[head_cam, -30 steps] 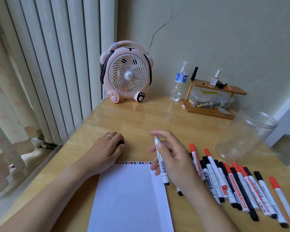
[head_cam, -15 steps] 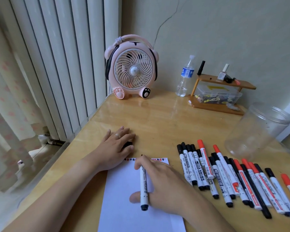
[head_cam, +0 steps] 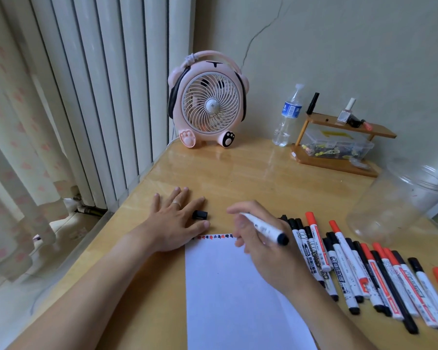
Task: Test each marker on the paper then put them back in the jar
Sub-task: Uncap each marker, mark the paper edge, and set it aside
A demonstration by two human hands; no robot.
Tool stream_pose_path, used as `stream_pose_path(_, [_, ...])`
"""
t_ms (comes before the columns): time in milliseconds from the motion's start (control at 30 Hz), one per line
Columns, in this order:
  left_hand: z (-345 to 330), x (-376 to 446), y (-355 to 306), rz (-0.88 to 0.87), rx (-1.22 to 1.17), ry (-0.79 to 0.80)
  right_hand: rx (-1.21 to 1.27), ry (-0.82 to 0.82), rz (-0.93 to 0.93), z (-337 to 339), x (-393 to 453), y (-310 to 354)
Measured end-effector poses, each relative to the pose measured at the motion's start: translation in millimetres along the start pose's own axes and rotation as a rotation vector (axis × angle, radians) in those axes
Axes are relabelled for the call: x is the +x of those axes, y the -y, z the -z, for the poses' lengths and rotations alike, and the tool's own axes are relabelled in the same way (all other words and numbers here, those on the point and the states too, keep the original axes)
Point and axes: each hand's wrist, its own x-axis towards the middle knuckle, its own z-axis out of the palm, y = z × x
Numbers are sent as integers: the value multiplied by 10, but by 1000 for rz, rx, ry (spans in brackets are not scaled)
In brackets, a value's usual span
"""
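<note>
over the top right corner of the paper [head_cam: 228, 286], the right hand [head_cam: 261, 251] pinches one marker [head_cam: 264, 227] between thumb and curled fingers. the marker's long axis runs from upper left down to lower right; its tip end sits hidden among the fingers at the upper left, toward the paper's top edge, and its black butt end sticks out past the knuckles to the lower right. most of the white barrel shows beyond the grip, so the hold is near the tip end.

the left hand [head_cam: 173, 223] lies flat on the table [head_cam: 250, 178], fingers spread, its heel just off the paper's top left corner. one black cap [head_cam: 199, 214] lies on the table between its thumb and forefinger; i cannot tell whether it touches them.

one row of small red and black marks runs along the paper's top edge.

right of the paper lie the other markers [head_cam: 364, 274], side by side, caps pointing away and to the left, butts toward the viewer. about fifteen show, six or so with red caps and the rest black; the row runs off the right edge, so the count is not sure.

one clear jar [head_cam: 400, 198] lies tilted on its side beyond the row, near the table's right edge, apart from the held marker.

at the far side stand one pink fan [head_cam: 210, 107], one bottle [head_cam: 287, 117] and one small wooden shelf [head_cam: 339, 145].
</note>
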Motion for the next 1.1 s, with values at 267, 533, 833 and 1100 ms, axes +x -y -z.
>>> stream_pose_path(267, [51,28,100,-28,-44,-97,313,37,-327,-346,243,7])
stream_pose_path(533, [64,65,134,-43,-119,-88,281,24,-431,-567,165,-193])
stream_pose_path(833, [71,80,177,-109,-118,-133,255,51,-407,-612,176,-200])
stream_pose_path(1100, [75,98,176,-104,-106,-62,244,30,-401,-654,198,-243])
